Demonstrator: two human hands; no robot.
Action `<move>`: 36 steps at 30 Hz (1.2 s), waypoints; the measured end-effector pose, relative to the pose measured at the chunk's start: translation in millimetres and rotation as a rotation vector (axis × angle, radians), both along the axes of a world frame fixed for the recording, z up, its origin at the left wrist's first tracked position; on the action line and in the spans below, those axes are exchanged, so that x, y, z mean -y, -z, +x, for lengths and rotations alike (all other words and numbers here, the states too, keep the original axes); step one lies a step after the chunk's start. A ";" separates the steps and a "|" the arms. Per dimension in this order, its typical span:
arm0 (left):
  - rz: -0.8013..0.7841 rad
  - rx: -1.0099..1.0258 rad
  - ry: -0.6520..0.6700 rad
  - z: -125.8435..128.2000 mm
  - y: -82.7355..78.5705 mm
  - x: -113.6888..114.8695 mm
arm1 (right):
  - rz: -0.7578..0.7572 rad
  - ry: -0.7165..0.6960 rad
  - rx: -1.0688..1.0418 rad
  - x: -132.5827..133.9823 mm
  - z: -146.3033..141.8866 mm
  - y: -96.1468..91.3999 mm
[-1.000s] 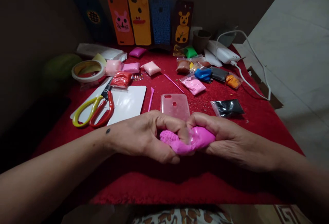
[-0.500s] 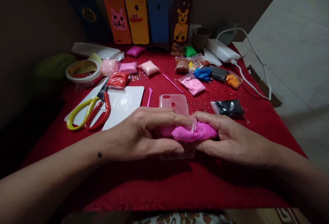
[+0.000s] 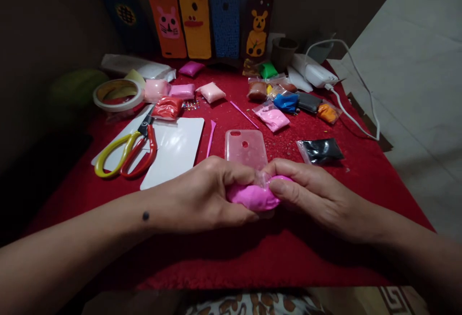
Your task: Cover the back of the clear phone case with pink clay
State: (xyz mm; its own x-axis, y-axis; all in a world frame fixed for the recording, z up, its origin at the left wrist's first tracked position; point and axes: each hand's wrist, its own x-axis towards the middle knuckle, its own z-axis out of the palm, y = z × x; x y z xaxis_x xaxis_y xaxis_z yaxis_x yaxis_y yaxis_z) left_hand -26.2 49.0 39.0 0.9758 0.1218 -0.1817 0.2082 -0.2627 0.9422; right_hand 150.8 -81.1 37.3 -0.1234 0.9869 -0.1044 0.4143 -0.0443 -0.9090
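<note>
Just above the near part of the red, nubby-clothed surface [image 3: 231,257], you hold a soft lump of bright pink clay [image 3: 252,197] in its thin clear wrap between both hands: your left hand [image 3: 202,197] curls its fingers over the top and its thumb under the lump, and your right hand [image 3: 310,197] pinches the other end, thumb on the near side, fingers closed over the crinkled plastic. The lump looks smooth, rounded and slightly flattened, and it hangs a little above the cloth. Directly beyond it lies a clear, glossy phone case [image 3: 246,147], flat, with rounded corners, its near end hidden behind your fingers. To its left a thin pink stick tool [image 3: 211,137] lies beside a white, smooth board [image 3: 169,149], and scissors with one yellow and one red loop [image 3: 126,149] rest across the board. To the right, a black packet [image 3: 321,150] sits well apart from your right hand, with bare cloth between. Farther back lie small puffy packets of clay in pink, red, blue, orange and green, and a ring of tape [image 3: 118,94] sits at the left edge. A white charger with its cable [image 3: 317,75] lies near the far right corner, where the surface ends against pale floor. At the very back, decorated phone cases [image 3: 197,21] stand upright against the dark wall.
</note>
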 end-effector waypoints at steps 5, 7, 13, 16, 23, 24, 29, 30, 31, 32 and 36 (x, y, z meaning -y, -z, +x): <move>-0.369 -0.156 -0.138 1.3 0.1 -4.0 | 0.194 0.024 0.163 -0.9 3.5 6.1; -0.343 -0.108 -0.195 1.5 3.3 -3.2 | 0.182 0.047 0.134 -1.6 4.4 6.3; -0.448 -0.111 -0.205 4.3 7.2 3.8 | 0.213 0.094 0.126 -2.9 -2.1 7.2; -0.477 -0.125 -0.193 7.4 3.8 4.8 | 0.276 0.103 0.155 -3.9 -4.1 9.5; -0.474 -0.140 -0.016 8.8 2.1 -2.0 | 0.437 0.044 0.285 -3.9 -2.6 9.7; -0.473 -0.130 0.005 8.6 2.4 -3.3 | 0.458 0.031 0.295 -3.3 -2.3 9.6; -0.472 -0.009 0.048 7.5 1.7 -6.9 | 0.547 0.058 0.310 -0.7 1.6 12.8; -0.467 -0.012 0.035 7.0 1.1 -6.7 | 0.531 0.065 0.309 -0.6 2.7 13.9; -0.456 -0.024 0.010 6.2 0.5 -6.3 | 0.521 0.079 0.301 -0.5 3.7 14.9; -0.446 -0.037 -0.021 5.3 -0.1 -5.8 | 0.498 0.095 0.291 -0.7 4.6 15.9; -0.463 -0.055 -0.126 2.3 -0.8 -4.9 | 0.480 0.142 0.252 -2.5 5.2 18.3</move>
State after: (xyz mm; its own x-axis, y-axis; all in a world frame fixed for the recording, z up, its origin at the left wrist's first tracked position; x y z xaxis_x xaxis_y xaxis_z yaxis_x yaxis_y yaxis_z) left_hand -23.9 53.9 39.8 0.9460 0.1328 -0.2959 0.2644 0.2126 0.9407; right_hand 156.0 -78.6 19.0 -0.0153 0.9359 0.3520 0.6413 0.2793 -0.7146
